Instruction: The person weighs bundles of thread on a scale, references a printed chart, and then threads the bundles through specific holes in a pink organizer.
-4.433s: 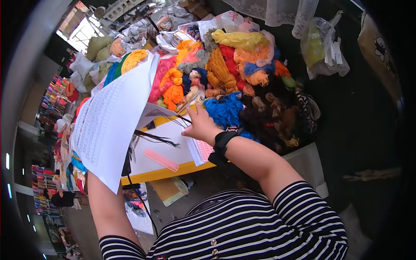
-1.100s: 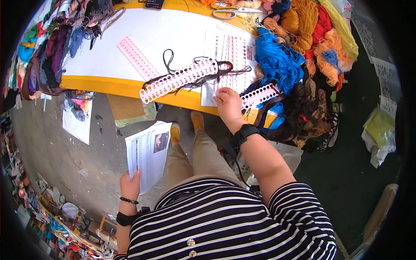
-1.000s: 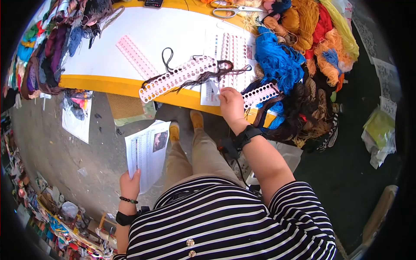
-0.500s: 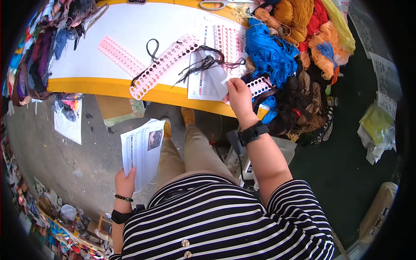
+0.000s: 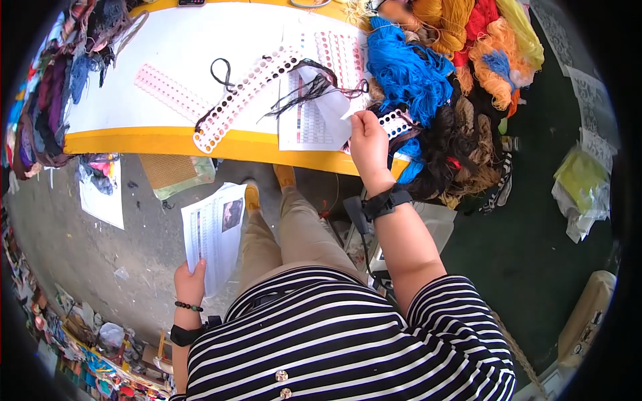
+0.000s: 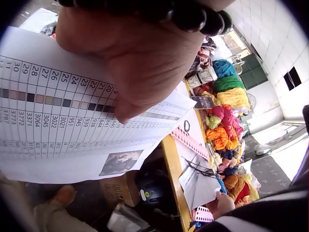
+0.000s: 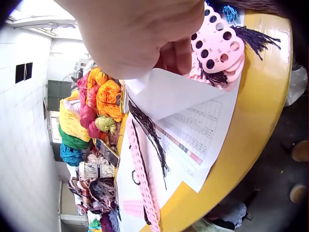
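My left hand [image 5: 190,284] holds printed colour-chart sheets [image 5: 212,234] below the table's front edge. In the left wrist view, its thumb lies across the chart's numbered colour rows. My right hand [image 5: 369,144] pinches the corner of another printed sheet [image 5: 311,130] at the table's front edge, folding that corner up off the page. Across this sheet's upper part lie dark threads [image 5: 311,90], tied to a long pink punched thread card [image 5: 247,99]. A second punched card [image 7: 212,43] with dark thread tufts sits right beside my right hand in the right wrist view.
Another pink punched card [image 5: 170,90] lies on the white tabletop [image 5: 180,47], which has a yellow edge. Blue yarn [image 5: 408,67] and many coloured skeins heap up at the right. Dark skeins [image 5: 47,113] hang at the left. A phone [image 7: 107,153] lies near the back.
My left hand has come down with its sheets from in front of the table. My right hand has gripped the tabled sheet's corner and, in the last second, lifted it further.
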Motion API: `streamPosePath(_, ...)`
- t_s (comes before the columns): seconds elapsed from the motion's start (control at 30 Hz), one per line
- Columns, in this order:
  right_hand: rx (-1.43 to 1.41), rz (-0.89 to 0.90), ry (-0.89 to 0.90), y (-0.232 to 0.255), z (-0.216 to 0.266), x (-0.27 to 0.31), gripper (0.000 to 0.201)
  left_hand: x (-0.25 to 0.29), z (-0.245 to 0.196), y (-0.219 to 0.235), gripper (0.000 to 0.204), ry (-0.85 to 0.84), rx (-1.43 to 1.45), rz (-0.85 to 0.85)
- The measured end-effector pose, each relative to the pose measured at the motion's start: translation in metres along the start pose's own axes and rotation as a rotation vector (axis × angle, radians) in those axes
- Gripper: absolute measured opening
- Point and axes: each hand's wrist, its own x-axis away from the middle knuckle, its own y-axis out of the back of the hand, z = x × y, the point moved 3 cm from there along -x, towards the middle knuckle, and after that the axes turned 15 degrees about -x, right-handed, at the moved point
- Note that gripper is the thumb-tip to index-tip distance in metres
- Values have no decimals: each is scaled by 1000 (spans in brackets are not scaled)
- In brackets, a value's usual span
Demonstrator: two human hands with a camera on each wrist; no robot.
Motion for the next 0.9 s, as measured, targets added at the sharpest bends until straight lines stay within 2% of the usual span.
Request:
streamPosePath(0.17, 91, -56, 55, 1, -5, 0, 15, -1, 1, 0, 33, -11, 24, -5)
streamPosePath(0.27, 140, -57, 164, -5, -21, -2, 12, -3, 7, -3, 34, 1, 35, 0)
streamPosePath(0.37, 101, -11, 123, -16, -32, 5, 12, -3, 7, -7, 31, -7, 55, -24)
streamPosePath(0.6, 210, 131, 240, -42, -17, 27, 13, -2, 8, -5, 31, -25, 0, -20)
streamPosePath(0.73, 284, 269, 503, -57, -23, 42, 27, -2, 10, -6, 32, 3, -4, -9)
streamPosePath(0.77, 325, 334, 484, -58, -24, 44, 39, -2, 10, -6, 32, -6, -2, -14)
streamPosePath(0.9, 428, 262, 643, -59, -21, 47, 47, -3, 12, -8, 31, -33, 2, -28)
